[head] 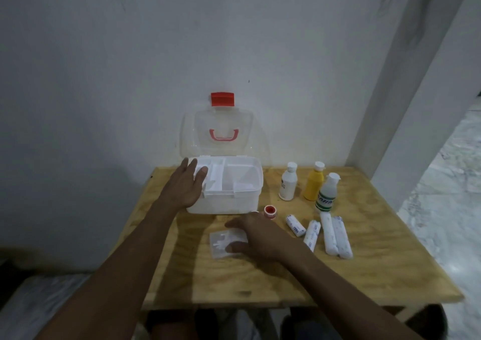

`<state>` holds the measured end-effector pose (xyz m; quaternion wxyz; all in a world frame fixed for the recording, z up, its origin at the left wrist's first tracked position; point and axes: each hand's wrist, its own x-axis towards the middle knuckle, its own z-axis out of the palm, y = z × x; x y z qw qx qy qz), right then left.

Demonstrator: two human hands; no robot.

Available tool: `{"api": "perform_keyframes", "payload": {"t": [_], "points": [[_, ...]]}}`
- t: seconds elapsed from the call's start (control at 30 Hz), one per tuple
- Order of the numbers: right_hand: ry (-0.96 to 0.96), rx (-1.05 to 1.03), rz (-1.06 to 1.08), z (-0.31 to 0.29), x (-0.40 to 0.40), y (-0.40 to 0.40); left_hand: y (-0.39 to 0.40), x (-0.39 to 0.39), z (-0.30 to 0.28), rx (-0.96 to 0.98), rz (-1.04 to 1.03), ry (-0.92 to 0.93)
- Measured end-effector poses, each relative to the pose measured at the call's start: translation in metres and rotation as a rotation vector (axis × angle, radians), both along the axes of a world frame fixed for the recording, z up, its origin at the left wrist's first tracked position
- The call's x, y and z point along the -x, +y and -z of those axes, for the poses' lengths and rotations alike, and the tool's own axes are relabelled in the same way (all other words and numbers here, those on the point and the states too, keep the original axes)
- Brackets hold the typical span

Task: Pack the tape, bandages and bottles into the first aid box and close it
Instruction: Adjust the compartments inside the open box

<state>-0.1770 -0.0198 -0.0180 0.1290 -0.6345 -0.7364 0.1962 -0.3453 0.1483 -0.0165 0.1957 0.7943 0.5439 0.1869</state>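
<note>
First aid box (pixel 223 199) sits open at the back of the wooden worktop (pixel 364 274), against the wall. Clear lid (pixel 218 131) stands upright behind it, red latch (pixel 222 99) on top, red handle (pixel 223 134) showing through. White divided tray (pixel 234 175) sits in the top of the box.

Left hand (pixel 186 183) rests flat on the box's left edge, fingers (pixel 201 172) loosely spread and reaching over the tray, gripping nothing.

Right hand (pixel 256 238) is just in front of the box, palm down over a clear plastic packet (pixel 223 243) lying flat on the worktop. Fingers spread, thumb on the packet; cannot tell if it's actually gripped.

Tape roll (pixel 270 211), red core, stands just off the box's front right corner, close to the right hand.

Right of the box: three bottles in a cluster, white bottle (pixel 287 183) nearest, yellow bottle (pixel 314 182) next, clear bottle (pixel 326 194) with green label slightly forward. All upright, capped.

Front right of the box: four wrapped bandage rolls (pixel 329 235) lying on the worktop, the two rightmost touching side by side.
</note>
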Motion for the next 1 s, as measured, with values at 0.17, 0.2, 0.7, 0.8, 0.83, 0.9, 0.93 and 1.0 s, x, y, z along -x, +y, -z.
{"api": "perform_keyframes", "payload": {"t": [0.17,0.2,0.7,0.8,0.83,0.9,0.93,1.0], "points": [[-0.096,0.066,-0.045,0.008,0.002,0.009,-0.003,0.0,0.0,0.004,0.0,0.004],[-0.101,0.07,-0.048,0.008,0.002,0.01,-0.003,0.0,0.0,0.002,-0.001,0.002],[0.112,-0.213,0.252,-0.098,-0.015,0.037,0.003,-0.001,0.004,-0.02,0.007,0.004],[0.24,-0.112,0.397,-0.103,-0.016,0.075,0.003,-0.002,0.004,-0.013,0.0,0.015],[0.266,-0.08,0.442,-0.101,-0.016,0.085,0.003,-0.002,0.004,-0.012,-0.001,0.02],[0.321,-0.022,0.511,-0.094,-0.013,0.101,0.002,-0.003,0.002,-0.008,0.003,0.02],[0.344,0.003,0.533,-0.091,-0.012,0.106,0.001,-0.002,0.002,-0.007,0.006,0.018],[0.379,0.037,0.568,-0.086,-0.01,0.113,0.001,-0.002,0.002,-0.008,0.012,0.015]]}}
